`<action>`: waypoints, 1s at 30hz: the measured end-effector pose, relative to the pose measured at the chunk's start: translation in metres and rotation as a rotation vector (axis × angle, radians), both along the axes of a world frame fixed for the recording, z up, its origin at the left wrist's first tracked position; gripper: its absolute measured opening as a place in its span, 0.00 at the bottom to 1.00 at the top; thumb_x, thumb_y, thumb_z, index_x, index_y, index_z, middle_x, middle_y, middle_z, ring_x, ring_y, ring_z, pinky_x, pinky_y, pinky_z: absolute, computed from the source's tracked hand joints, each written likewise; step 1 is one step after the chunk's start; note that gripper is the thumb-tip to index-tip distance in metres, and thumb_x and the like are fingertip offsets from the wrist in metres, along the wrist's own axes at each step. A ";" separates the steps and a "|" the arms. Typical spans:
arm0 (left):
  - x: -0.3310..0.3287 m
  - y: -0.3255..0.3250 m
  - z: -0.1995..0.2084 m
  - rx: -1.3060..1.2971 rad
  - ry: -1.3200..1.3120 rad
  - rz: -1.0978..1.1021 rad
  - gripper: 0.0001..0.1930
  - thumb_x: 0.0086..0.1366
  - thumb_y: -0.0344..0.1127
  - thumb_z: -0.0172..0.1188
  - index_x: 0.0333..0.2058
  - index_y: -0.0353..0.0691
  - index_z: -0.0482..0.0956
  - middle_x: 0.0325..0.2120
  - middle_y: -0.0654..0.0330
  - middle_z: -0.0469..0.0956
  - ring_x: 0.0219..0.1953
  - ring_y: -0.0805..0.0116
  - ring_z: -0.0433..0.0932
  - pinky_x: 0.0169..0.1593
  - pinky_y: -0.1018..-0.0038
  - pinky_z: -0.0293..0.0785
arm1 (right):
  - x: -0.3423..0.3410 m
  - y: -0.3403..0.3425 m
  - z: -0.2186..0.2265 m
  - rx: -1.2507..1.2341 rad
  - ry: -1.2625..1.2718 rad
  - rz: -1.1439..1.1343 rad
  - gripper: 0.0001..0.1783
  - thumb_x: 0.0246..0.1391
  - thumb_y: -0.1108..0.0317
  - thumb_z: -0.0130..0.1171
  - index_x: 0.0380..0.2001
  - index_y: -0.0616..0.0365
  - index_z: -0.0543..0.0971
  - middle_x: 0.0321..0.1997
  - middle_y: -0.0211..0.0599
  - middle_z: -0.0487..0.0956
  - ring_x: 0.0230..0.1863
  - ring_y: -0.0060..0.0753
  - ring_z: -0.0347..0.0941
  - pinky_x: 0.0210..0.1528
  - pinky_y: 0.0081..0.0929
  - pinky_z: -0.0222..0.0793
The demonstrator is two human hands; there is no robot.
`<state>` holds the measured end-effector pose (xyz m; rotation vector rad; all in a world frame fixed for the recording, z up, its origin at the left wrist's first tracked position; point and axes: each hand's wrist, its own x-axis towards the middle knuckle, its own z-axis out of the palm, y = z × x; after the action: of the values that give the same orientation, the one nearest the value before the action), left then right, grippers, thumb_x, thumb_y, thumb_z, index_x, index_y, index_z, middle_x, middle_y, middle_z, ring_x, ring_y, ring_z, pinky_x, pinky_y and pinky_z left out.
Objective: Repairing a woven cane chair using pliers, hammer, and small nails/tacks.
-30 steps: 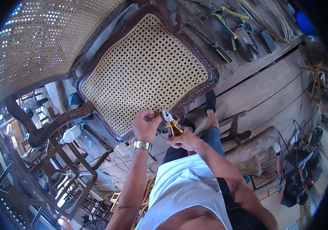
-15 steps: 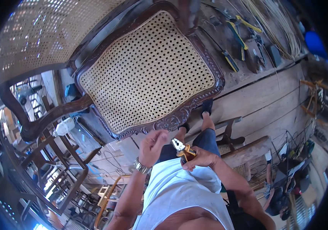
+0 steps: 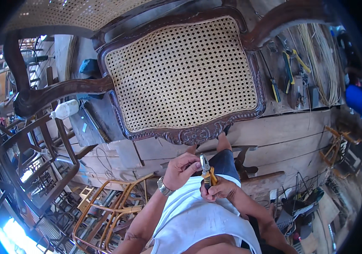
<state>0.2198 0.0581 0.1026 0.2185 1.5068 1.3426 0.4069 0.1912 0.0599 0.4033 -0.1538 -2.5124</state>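
My right hand (image 3: pixel 221 188) grips a pair of pliers (image 3: pixel 205 163) with yellow and dark handles, its metal jaws pointing away from me. Close beside the jaws is my left hand (image 3: pixel 182 172), thumb and fingers pinched together at the pliers' head. Whatever those fingertips hold, if anything, is too small to make out. Beyond both hands stands a carved dark wooden armchair with a woven cane seat (image 3: pixel 185 76). The chair's curved armrests (image 3: pixel 73 89) reach out on either side.
A screwdriver (image 3: pixel 275 91), more yellow-handled tools (image 3: pixel 289 70) and cane strands (image 3: pixel 323 67) lie on the bench to the right. At left are a white bottle (image 3: pixel 65 109) and wooden chair frames (image 3: pixel 58 144). A rattan frame (image 3: pixel 105 207) stands near my left arm.
The view has turned, so the chair now sits straighter and further right. My left fingers have come to the pliers' jaws, and the pliers point more directly away from me.
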 end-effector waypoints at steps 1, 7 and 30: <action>-0.002 0.002 0.007 -0.023 0.264 -0.083 0.08 0.66 0.25 0.66 0.43 0.34 0.83 0.38 0.58 0.83 0.39 0.68 0.83 0.44 0.73 0.78 | 0.001 0.001 -0.001 0.005 -0.003 0.011 0.19 0.51 0.61 0.76 0.36 0.61 0.80 0.28 0.36 0.78 0.28 0.27 0.74 0.26 0.20 0.65; -0.002 0.008 0.035 0.015 0.689 -0.122 0.09 0.60 0.22 0.66 0.40 0.36 0.83 0.35 0.54 0.83 0.34 0.59 0.84 0.39 0.69 0.80 | 0.002 0.012 0.010 -0.131 0.013 0.058 0.29 0.59 0.56 0.70 0.53 0.67 0.75 0.39 0.42 0.82 0.39 0.34 0.80 0.41 0.27 0.74; 0.044 0.050 -0.006 -0.041 0.136 0.294 0.05 0.75 0.28 0.55 0.45 0.34 0.73 0.32 0.62 0.83 0.36 0.79 0.81 0.41 0.79 0.79 | -0.024 0.159 0.033 1.435 -0.363 -0.264 0.17 0.71 0.58 0.56 0.51 0.61 0.75 0.32 0.34 0.80 0.29 0.24 0.76 0.32 0.24 0.73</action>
<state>0.2634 0.1085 0.0962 0.0641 1.7297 1.5507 0.3828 0.3500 0.0929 1.4188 1.5984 -2.3245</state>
